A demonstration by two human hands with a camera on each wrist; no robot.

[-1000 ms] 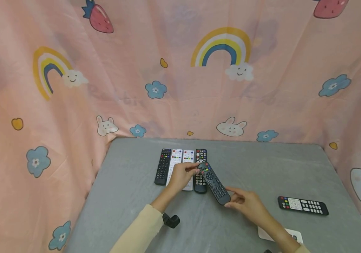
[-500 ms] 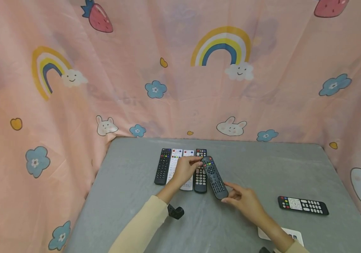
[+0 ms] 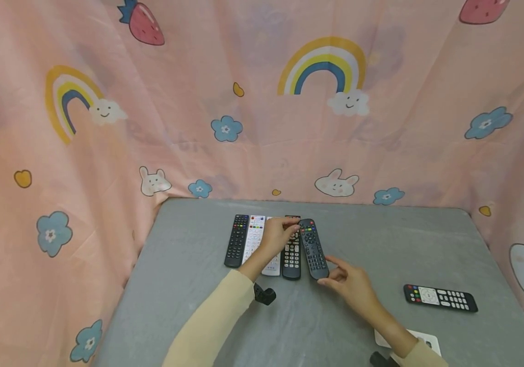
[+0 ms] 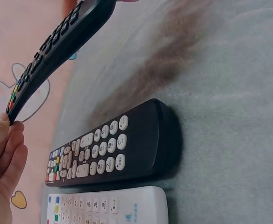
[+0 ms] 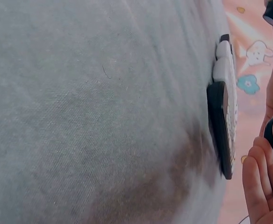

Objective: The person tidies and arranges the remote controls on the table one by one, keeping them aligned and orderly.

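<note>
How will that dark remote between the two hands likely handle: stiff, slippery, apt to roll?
The dark remote looks stiff: held at its ends by the left hand and right hand, it shows no sag. It may pivot, since each hand pinches only one end. Once set down, it probably won't roll, given its long, fairly flat body.

Dk remote (image 3: pixel 314 250) w/ colored btns (image 3: pixel 308 229) nr far end, held aloft, slanted, face up.
</note>
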